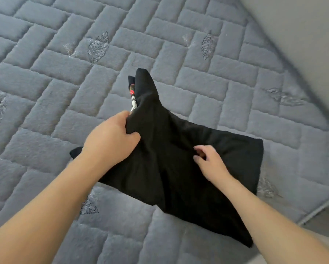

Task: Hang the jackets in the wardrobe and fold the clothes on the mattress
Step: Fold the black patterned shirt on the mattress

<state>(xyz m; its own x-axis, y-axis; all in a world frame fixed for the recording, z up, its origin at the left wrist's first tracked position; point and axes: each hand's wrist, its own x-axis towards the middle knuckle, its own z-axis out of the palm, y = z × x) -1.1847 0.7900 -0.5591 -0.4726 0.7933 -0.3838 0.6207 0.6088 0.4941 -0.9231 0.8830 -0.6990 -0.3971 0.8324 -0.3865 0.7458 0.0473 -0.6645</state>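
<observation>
1. Black garment (pixel 178 164): partly folded, lying on the mattress (pixel 64 77) right of centre, its lower portion spread flat towards the mattress edge, its upper portion lifted into a peak that points away from the person

2. Printed patch (pixel 133 98): a strip of red, white and dark pattern showing on the inner face of the raised fold, just above the left hand

3. Left hand (pixel 112 138): grip grasping the garment; fingers and thumb are curled round a bunched fold at its left side, holding that part up off the mattress

4. Right hand (pixel 209 162): set on top of the flat part of the garment, with fingertips bent and pinching a small crease of the cloth

5. Mattress: covered in grey plush fabric quilted in a brick-like pattern, with embroidered leaf motifs (pixel 98 46) scattered over it

6. Wall (pixel 302 35): a plain pale surface meeting the mattress at upper right

7. Floor (pixel 327 221): a light strip visible beyond the mattress edge at lower right
</observation>
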